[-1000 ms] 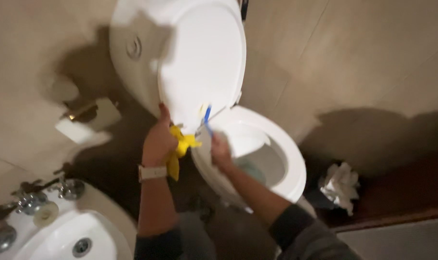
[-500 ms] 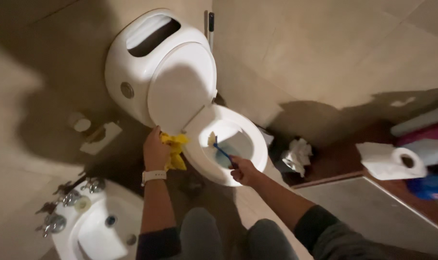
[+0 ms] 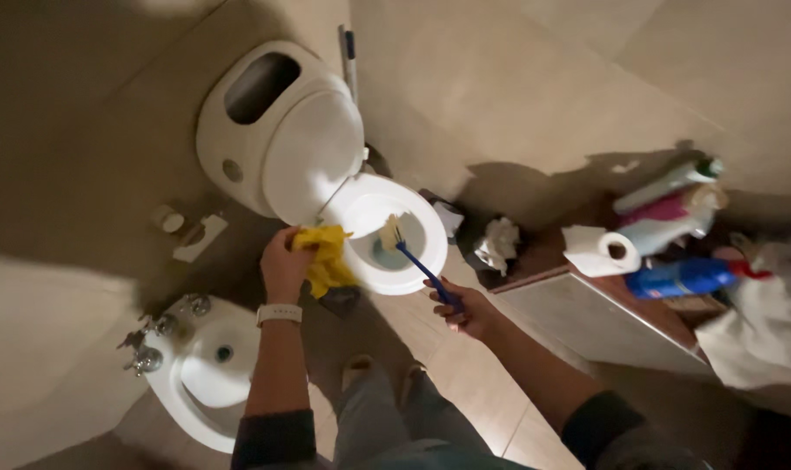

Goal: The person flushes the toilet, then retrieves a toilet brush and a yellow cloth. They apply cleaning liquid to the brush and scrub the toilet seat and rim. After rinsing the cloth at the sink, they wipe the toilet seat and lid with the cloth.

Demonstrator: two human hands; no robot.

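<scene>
Right hand [image 3: 467,311] grip wrapped on blue brush [image 3: 415,261] handle; bristle head sits at 10 o'clock from grip, over toilet bowl [image 3: 430,252]. Left hand [image 3: 282,264] grip bunched on yellow cloth [image 3: 328,254], cloth at 3 o'clock, touching bowl rim.

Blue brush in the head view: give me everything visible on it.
The brush has a thin, straight blue handle, plastic by the look, ending in a pale, cream-coloured bristle head. The right hand grips the handle's lower end. The handle slants up and to the left from that hand, crossing over the white rim of the toilet bowl, so the bristle head sits above the bowl's opening near its left inner side. Whether the bristles touch the bowl cannot be told. Bristle detail is too small to make out.
</scene>
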